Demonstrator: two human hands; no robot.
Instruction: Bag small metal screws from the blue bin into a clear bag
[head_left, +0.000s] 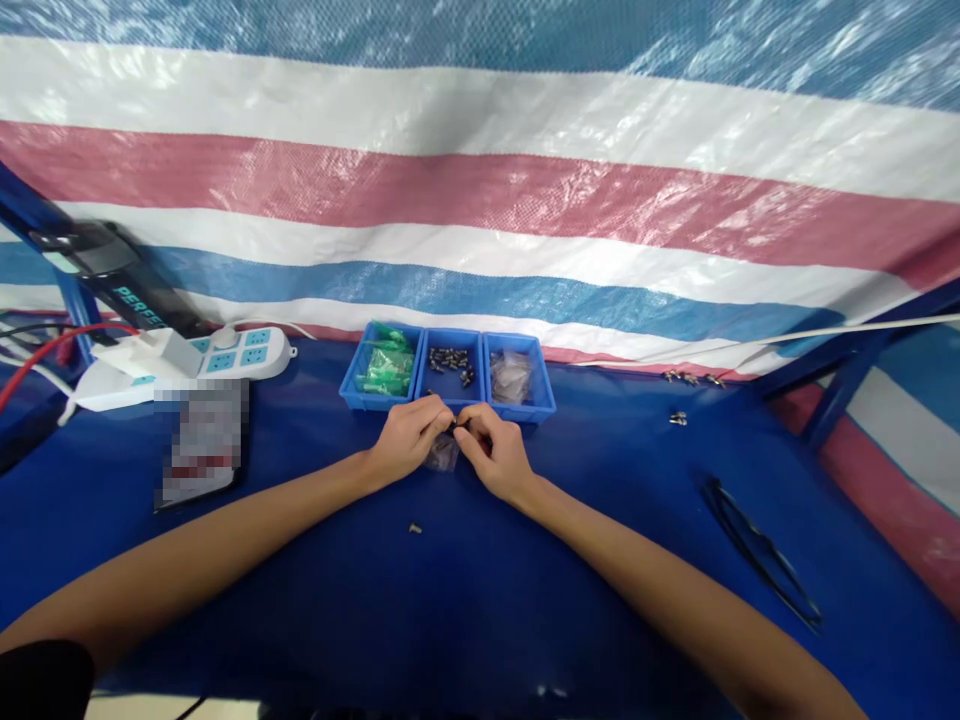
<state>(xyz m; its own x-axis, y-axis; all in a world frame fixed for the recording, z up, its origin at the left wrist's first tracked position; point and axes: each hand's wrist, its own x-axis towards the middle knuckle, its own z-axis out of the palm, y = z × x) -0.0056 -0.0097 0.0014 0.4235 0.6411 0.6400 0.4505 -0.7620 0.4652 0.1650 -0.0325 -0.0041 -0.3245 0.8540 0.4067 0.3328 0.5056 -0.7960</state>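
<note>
Both hands meet at table centre, just near of the trays. Left hand (409, 438) curled, fingertips pinched on a small clear crinkly plastic bag (442, 455) that hangs under the fingers. Right hand (495, 455) also curled, thumb and forefinger pinched on a tiny dark metal part (459, 426) at the point where both hands touch; exact shape of the part too small to tell

Just far of the hands: three small blue rectangular plastic trays in a row, touching side by side. Left blue tray (352, 385) holds glossy green plastic pieces (386, 365). Middle blue tray (424, 385) holds loose short dark metal pieces (451, 362). Right blue tray (546, 385) holds crumpled clear plastic bags (511, 376)

Smooth blue table cover (480, 600) under everything. One small silver metal screw-like piece (414, 527) lies alone near of the left hand. A few more small metal bits (686, 385) scattered far right. Thin black loop, cable or tie (761, 550), lies at right, well apart from the hands

Left side: white plastic power strip with light blue sockets (225, 352), white plug in it, red and black wires beside. Flat dark phone-like slab (202, 445), face blurred out. Black device far left (112, 270) with teal letters, only "PERFE" readable

Backdrop is a woven shiny tarp (480, 180) in blue, white and red horizontal stripes
</note>
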